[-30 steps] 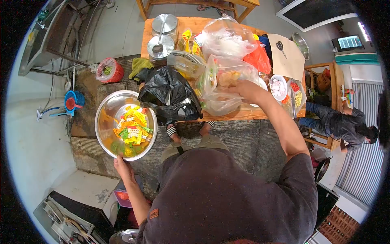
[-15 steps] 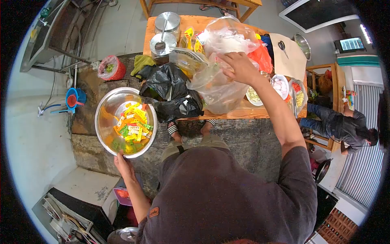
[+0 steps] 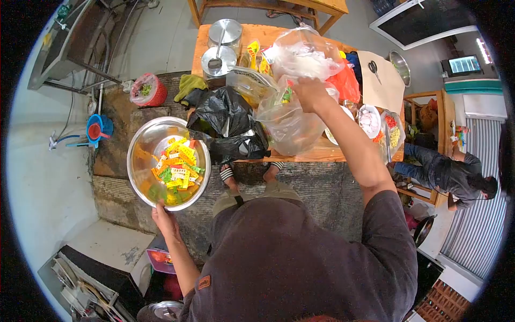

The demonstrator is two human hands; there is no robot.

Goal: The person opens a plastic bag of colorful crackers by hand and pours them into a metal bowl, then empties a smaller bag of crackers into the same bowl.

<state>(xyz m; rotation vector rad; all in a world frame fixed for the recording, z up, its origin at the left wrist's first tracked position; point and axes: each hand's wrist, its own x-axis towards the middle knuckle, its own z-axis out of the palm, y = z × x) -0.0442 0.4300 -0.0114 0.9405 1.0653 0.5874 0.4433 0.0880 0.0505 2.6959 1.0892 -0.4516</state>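
My left hand [image 3: 166,221] grips the near rim of a wide metal bowl [image 3: 137,161], held out beside the table on the left. Inside the bowl lie several crinkle-cut pieces [image 3: 178,163] in yellow, orange, green and white. Over the table, my right hand [image 3: 311,94] is closed at the upper edge of a clear plastic bag [image 3: 292,131]; its fingertips are partly hidden. Something green and red shows through that bag near the fingers. A black plastic bag [image 3: 225,115] sits between the bowl and the clear bag.
On the wooden table [image 3: 322,153] are metal-lidded containers [image 3: 225,32], a red bag [image 3: 346,80], scissors [image 3: 374,71], a bowl of pale pieces [image 3: 369,119] and a plate of chopped food [image 3: 394,129]. A red basket [image 3: 153,91] stands on the floor. Another person [image 3: 450,172] stands at right.
My right hand has shifted slightly down and its spread fingers have drawn together at the clear bag, whose opening has moved. My left hand still holds the bowl in nearly the same place.
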